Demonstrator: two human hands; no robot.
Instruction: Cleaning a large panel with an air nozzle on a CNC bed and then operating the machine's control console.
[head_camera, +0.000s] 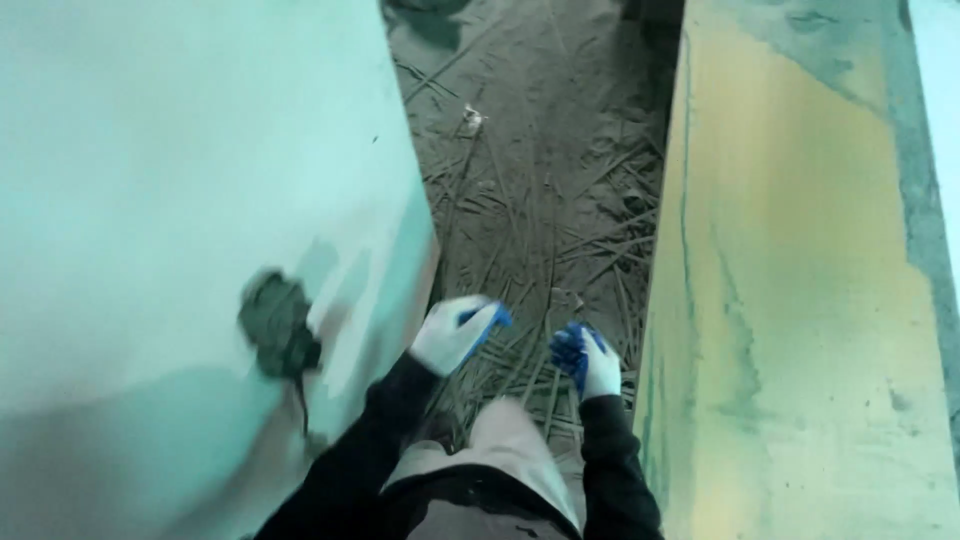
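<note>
This looks like a rough building site or unfinished work area, not a lived-in room. The dirt floor is bare earth strewn with dry sticks and straw, running as a narrow strip between a large pale greenish panel with a dark smear of wet material on the left and a weathered wall with patchy yellow and grey-green paint on the right. The person wears white work gloves with blue palms and dark sleeves.
</note>
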